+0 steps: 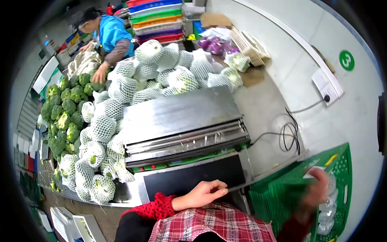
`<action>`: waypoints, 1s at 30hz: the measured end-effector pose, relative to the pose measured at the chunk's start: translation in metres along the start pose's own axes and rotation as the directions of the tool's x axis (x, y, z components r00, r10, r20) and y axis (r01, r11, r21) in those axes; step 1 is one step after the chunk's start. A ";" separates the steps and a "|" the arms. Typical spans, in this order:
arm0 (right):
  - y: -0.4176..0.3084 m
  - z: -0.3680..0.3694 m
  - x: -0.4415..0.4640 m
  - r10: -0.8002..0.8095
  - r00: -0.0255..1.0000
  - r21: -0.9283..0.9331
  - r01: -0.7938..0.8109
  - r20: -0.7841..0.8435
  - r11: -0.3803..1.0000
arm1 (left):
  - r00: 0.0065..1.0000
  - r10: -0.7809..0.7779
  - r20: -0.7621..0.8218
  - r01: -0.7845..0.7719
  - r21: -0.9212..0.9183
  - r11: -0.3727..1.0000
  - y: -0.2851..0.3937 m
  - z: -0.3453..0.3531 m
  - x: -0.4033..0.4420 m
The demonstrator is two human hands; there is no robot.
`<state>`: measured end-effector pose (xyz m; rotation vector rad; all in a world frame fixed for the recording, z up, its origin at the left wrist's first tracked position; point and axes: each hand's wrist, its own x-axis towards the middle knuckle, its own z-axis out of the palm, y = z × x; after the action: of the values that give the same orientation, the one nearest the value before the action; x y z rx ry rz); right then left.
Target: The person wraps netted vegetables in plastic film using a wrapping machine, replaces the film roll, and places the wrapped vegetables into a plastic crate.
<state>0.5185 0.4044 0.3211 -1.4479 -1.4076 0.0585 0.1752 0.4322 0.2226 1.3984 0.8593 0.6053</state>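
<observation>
The green crate point(342, 164) sits at the person's right, its row of wrapped produce point(327, 207) running lengthwise away from the body. Over the crate, the right hand point(315, 190) is too blurred to tell its grip; the left hand point(201, 194), loosely curled, empty, is beside the black pad point(189, 178).

Head-worn camera, wide, looks forward and down across steel-topped machine point(181, 115); plaid apron point(189, 224) close below.
</observation>
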 end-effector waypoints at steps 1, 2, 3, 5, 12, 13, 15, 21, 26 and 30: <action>0.004 0.080 0.010 -0.015 0.983 0.226 -0.027 0.182 0.974 | 0.997 0.040 -0.071 -0.043 -0.048 0.998 -0.002 -0.005 -0.003; -0.039 0.152 0.039 0.089 0.889 0.266 -0.228 0.450 0.937 | 0.990 0.044 -0.131 -0.045 -0.005 0.999 0.002 -0.017 -0.008; -0.026 0.224 0.051 0.108 0.827 0.470 -0.415 0.552 0.779 | 0.983 0.029 -0.180 -0.021 0.049 0.999 0.009 -0.032 -0.014; -0.010 0.353 0.096 0.002 0.776 0.541 -0.441 0.630 0.716 | 0.936 0.074 -0.343 -0.035 0.117 0.993 0.011 -0.062 -0.026; -0.006 0.587 0.176 -0.067 0.514 0.105 -0.046 0.855 0.993 | 0.703 0.047 -0.710 0.035 0.101 0.994 0.010 -0.156 -0.037; 0.006 0.597 0.182 -0.066 0.498 0.100 -0.042 0.865 0.994 | 0.678 0.038 -0.734 0.054 0.102 0.993 0.010 -0.164 -0.033; 0.035 0.614 0.199 -0.045 0.475 0.127 -0.143 0.879 0.981 | 0.637 0.034 -0.770 0.107 0.132 0.985 0.011 -0.193 -0.015; -0.040 0.536 0.206 -0.196 0.502 0.512 -0.633 0.842 0.580 | 0.527 0.161 -0.835 -0.017 0.179 0.984 0.026 -0.291 0.086; -0.061 0.485 0.125 -0.207 0.318 0.376 -0.696 0.925 0.612 | 0.583 0.026 -0.812 -0.116 -0.052 0.992 0.057 -0.242 0.055; -0.063 0.450 0.072 -0.192 0.543 0.386 -0.270 0.818 0.882 | 0.539 -0.166 -0.825 -0.092 -0.254 0.963 0.015 -0.219 0.031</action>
<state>0.2012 0.7194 0.2114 -1.0177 -1.9308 1.2272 0.0178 0.5866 0.2404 0.7621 1.5030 1.3792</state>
